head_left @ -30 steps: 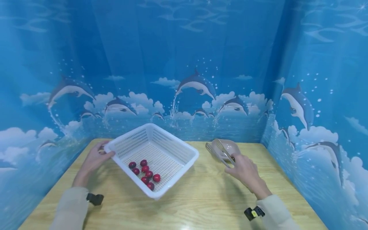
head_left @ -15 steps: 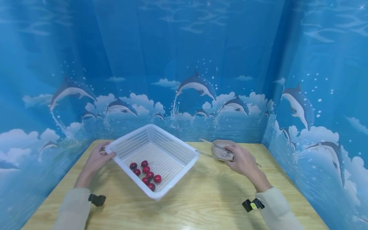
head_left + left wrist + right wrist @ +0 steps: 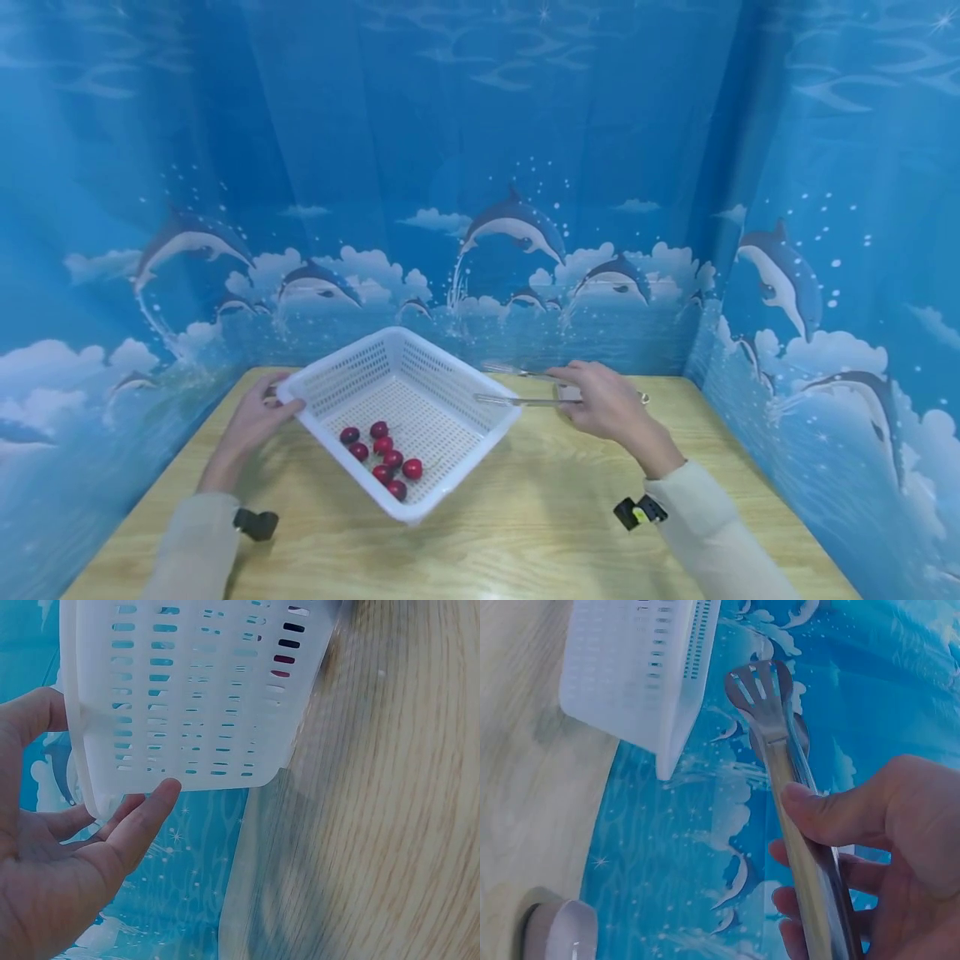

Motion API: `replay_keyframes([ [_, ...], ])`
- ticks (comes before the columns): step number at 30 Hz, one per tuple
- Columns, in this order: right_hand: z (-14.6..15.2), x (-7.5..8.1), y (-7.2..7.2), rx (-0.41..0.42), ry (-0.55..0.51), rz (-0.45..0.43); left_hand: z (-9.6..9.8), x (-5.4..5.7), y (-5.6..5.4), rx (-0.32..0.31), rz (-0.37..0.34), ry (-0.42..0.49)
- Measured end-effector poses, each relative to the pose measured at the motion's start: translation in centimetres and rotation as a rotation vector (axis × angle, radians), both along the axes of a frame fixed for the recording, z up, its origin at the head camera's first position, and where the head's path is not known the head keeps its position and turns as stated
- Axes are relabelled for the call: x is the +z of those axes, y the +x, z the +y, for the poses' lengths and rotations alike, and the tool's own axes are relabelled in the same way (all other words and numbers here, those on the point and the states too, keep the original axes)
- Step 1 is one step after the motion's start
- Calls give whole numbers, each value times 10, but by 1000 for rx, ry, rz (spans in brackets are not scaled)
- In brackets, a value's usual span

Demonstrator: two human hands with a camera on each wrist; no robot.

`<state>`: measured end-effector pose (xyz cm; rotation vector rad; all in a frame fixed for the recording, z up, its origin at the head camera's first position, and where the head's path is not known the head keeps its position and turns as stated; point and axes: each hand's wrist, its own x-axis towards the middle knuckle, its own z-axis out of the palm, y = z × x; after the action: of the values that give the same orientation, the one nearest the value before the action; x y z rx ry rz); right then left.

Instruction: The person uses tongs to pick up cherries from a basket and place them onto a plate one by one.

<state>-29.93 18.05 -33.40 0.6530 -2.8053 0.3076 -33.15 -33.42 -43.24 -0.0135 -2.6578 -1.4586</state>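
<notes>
Left grip (image 3: 251, 423) pinching the corner of the white basket (image 3: 450, 375) — thumb on the rim, fingers underneath — and the basket tilts down toward me, off to the right of that grip. Eight dark red fruits (image 3: 393, 459) (cherries, by the look of them) bunch in the low corner, on the near side of the basket and to the right of my left grip. Whether that corner touches the counter (image 3: 517, 525), I can't tell.

Over to the right grip (image 3: 603, 402): fingers and thumb wrapped round metal tongs (image 3: 810, 877), their slotted heads pointing leftward from my knuckles, spread apart with nothing between them. In the head view the tips overlap the basket's right corner; whether they're inside its rim is hard to say. Just behind the right grip, mostly hidden by it, a small pale bowl (image 3: 574, 934) stands on the counter, its contents out of sight.

So the step in hand, I'd judge, is the reach — tongs lined up on the basket, no fruit taken. The next move calls for dipping the tips left and nearer me, clear of the rim, then a gentle squeeze on one fruit; round and smooth, it could easily roll away.
</notes>
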Motion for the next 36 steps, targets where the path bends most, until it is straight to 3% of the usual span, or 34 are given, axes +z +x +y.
replay_keyframes([
  [5,-17,11,-3,13,75,-34,0,0,-1,-2,6,3],
  [22,-80,31,-24,166,285,-5,0,0,-1,3,9,7],
  [28,-96,35,-33,260,316,-6,0,0,-1,2,20,-7],
  [36,-111,32,-44,305,356,-73,-1,0,0,-9,30,-8],
])
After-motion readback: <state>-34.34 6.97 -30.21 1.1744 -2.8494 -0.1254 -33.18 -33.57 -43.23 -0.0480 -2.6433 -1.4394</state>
